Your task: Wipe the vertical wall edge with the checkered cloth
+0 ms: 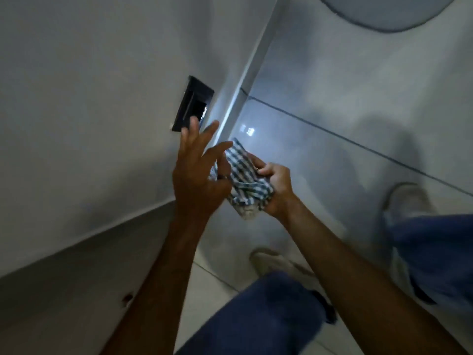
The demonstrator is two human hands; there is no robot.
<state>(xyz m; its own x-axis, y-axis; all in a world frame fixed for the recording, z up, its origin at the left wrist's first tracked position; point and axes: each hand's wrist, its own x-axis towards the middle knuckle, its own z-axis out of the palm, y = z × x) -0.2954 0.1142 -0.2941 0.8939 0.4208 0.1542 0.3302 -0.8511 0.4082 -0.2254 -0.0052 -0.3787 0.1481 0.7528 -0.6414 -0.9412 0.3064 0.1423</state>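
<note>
A blue-and-white checkered cloth (245, 180) is bunched between my two hands in the middle of the view. My right hand (276, 190) grips its lower right part in a closed fist. My left hand (197, 175) pinches the cloth's left side with thumb and one finger, while the other fingers are spread and point up. The vertical wall edge (245, 83) is a pale strip that runs from the top of the view down to just above the cloth. Neither hand nor the cloth touches it.
A black wall plate (192, 108) sits on the white wall (89, 85) just left of the edge, behind my left fingertips. Glossy floor tiles (345, 85) with dark grout lines lie to the right. My legs in blue trousers and pale shoes (271, 262) are below.
</note>
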